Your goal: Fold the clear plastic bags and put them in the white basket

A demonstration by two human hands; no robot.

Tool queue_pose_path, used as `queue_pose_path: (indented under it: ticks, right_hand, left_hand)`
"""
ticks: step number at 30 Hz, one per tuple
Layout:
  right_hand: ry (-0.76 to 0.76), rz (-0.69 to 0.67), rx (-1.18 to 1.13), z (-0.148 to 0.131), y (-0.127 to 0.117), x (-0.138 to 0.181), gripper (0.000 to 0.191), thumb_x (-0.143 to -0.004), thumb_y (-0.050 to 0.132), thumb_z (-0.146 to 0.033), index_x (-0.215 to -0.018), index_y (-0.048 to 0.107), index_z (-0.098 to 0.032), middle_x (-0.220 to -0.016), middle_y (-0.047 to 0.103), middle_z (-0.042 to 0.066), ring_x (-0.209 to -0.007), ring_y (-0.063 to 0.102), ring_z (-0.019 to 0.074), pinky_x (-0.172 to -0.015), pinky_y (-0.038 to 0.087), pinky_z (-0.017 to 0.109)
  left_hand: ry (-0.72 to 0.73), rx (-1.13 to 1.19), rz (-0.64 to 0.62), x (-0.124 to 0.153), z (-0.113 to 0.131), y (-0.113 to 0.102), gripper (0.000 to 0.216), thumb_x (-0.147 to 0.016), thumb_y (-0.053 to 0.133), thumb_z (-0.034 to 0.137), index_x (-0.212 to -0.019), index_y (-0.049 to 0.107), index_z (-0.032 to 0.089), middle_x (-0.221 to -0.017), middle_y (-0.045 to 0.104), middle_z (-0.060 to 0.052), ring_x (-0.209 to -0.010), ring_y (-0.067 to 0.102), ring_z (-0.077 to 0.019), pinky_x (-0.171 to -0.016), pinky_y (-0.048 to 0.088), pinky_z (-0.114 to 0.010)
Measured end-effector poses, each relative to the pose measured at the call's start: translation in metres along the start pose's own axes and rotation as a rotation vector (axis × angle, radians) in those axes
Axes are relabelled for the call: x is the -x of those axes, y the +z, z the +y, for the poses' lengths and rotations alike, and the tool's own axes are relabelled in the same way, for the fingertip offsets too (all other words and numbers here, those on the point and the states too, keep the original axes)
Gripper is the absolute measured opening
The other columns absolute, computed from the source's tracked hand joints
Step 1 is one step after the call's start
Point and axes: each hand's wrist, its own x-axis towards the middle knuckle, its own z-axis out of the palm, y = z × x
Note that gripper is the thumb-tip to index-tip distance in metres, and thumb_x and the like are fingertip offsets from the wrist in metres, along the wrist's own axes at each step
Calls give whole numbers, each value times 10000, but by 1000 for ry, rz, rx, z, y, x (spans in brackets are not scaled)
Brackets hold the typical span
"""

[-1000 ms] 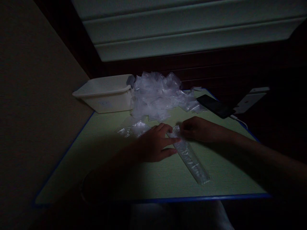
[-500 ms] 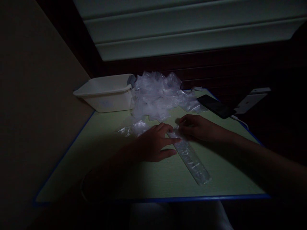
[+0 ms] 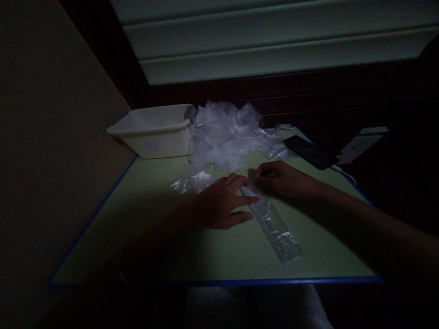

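Observation:
A long, narrow clear plastic bag (image 3: 277, 228) lies flat and slanted on the table, its near end toward the front edge. My left hand (image 3: 226, 201) rests on its far part with fingers spread; the index fingertip presses on the plastic. Just right of the bag's far end is my right hand (image 3: 283, 178), thumb and fingers pinched together. Whatever is in that pinch is too dark and small to make out. Beyond both hands rises a heap of small clear plastic bags (image 3: 222, 132). Some loose crumpled plastic (image 3: 200, 180) lies behind my left hand.
A white plastic bin (image 3: 154, 144) with a grey handle stands at the back left of the pale green, blue-edged table (image 3: 206, 260). At the right rear are a dark phone (image 3: 310, 151), a white device (image 3: 361, 146) and a white cable (image 3: 343, 173). The light is dim.
My right hand has lifted slightly, and its thumb and fingers are closer together. My left hand stays on the bag. The whole view has shifted a little.

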Motion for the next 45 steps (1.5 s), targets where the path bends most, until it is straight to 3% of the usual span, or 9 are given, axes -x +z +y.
queue_pose_path:
  ticks: [4, 8, 13, 16, 20, 27, 36, 45]
  right_hand:
    - [18, -45, -110, -2, 2, 3, 129, -835, 532, -280, -840, 539, -151, -579, 545, -16, -444, 471, 88, -447, 367, 224]
    - [43, -144, -111, 0, -1, 4, 256, -841, 569, -347, -983, 547, -135, -620, 576, -15, -393, 436, 66, -378, 316, 202]
    - [-40, -164, -65, 5, -6, 6, 391, -772, 656, -279, -1110, 520, -141, -834, 674, 54, -655, 600, 144, -565, 463, 246]
    - [-81, -172, -59, 7, -6, 8, 397, -772, 636, -244, -1135, 512, -142, -868, 676, 59, -726, 618, 165, -630, 480, 270]
    - [-58, -153, -125, 9, -5, 10, 345, -762, 631, -207, -1083, 518, -152, -881, 665, 47, -746, 616, 160, -646, 472, 264]
    - [24, -118, -551, 16, -1, 10, 338, -731, 685, -173, -1021, 511, -169, -862, 653, 29, -645, 579, 117, -607, 444, 256]
    - [72, -67, -866, 7, 2, 15, 344, -659, 765, -143, -939, 575, -200, -840, 664, 15, -693, 611, 129, -668, 477, 266]
    - [-60, -30, -821, 4, 4, 15, 311, -667, 771, -100, -897, 592, -211, -839, 649, -10, -730, 609, 123, -672, 486, 246]
  left_hand:
    - [4, -11, 0, 0, 0, -2, 424, -928, 501, 434, -1268, 609, 205, -1252, 470, -172, -1185, 440, -286, -949, 437, -470]
    - [13, -13, -6, 0, 0, -2, 419, -923, 512, 429, -1268, 609, 211, -1269, 466, -176, -1194, 436, -294, -954, 432, -482]
    - [12, -7, -11, 0, -1, -2, 422, -920, 514, 433, -1282, 598, 231, -1289, 456, -175, -1205, 432, -304, -961, 424, -497]
    - [17, 10, -5, 0, -2, 0, 423, -916, 524, 427, -1291, 590, 242, -1285, 459, -168, -1215, 424, -301, -971, 421, -500]
    - [7, 47, 10, 0, -2, 0, 443, -902, 548, 430, -1304, 578, 246, -1310, 441, -161, -1232, 413, -296, -997, 410, -496]
    - [-15, 56, 75, -2, -3, -3, 424, -904, 558, 403, -1298, 579, 248, -1354, 401, -160, -1270, 386, -291, -1036, 389, -502]
    - [-2, 3, 162, -3, -4, -4, 456, -881, 595, 387, -1305, 567, 220, -1390, 358, -176, -1287, 375, -312, -1036, 398, -504]
    - [-29, -3, 217, -4, -1, -7, 446, -867, 610, 350, -1298, 554, 248, -1373, 358, -156, -1267, 376, -328, -1027, 394, -540]
